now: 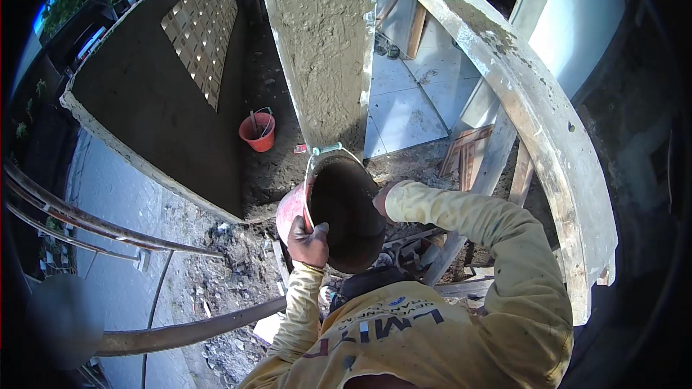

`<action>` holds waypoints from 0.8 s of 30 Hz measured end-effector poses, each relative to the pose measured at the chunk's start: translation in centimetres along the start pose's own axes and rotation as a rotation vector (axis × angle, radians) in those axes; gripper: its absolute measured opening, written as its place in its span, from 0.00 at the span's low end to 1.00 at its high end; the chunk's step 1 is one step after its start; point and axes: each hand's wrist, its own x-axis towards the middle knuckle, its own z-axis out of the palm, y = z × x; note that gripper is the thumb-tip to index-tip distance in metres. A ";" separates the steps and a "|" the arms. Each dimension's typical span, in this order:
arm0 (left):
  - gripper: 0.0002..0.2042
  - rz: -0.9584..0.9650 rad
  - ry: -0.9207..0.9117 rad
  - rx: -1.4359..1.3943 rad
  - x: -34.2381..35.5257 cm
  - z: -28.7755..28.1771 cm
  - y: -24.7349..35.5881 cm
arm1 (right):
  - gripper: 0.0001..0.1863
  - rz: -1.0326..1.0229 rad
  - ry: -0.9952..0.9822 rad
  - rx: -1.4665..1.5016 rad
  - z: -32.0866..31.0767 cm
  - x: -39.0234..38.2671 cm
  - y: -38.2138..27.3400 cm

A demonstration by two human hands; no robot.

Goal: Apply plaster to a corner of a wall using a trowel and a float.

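Note:
A red bucket (344, 220) is tilted in front of me, its mouth turned toward me and its inside dark and coated grey. Its wire handle, with a pale green grip (328, 148), rests up against the far rim. My left hand (308, 243) is closed around the bucket's left rim, thumb over the edge. At the right rim is my right hand (383, 200), curled, its fingers partly hidden by the bucket's mouth and my sleeve. Whatever it may hold does not show. Beyond the bucket rises a column (321, 50) covered in rough wet-looking mortar.
A smaller red bucket (257, 132) with a tool handle in it stands on the ground ahead left. A plastered wall (158, 94) with lattice blocks runs along the left. A curved concrete beam (533, 108) arches on the right above timber props (497, 151). Metal rails (194, 335) cross lower left.

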 end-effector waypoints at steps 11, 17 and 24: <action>0.11 -0.160 0.017 -0.290 1.9 -1.6 1.0 | 0.24 0.055 0.540 0.172 0.8 -2.8 4.3; 0.15 -0.306 0.189 -0.349 0.2 -2.8 -3.9 | 0.26 -0.083 0.299 0.251 -8.1 -6.2 6.3; 0.15 -0.374 0.226 -0.111 -2.7 -2.8 -5.2 | 0.13 -0.034 0.600 0.544 -10.8 -3.1 15.5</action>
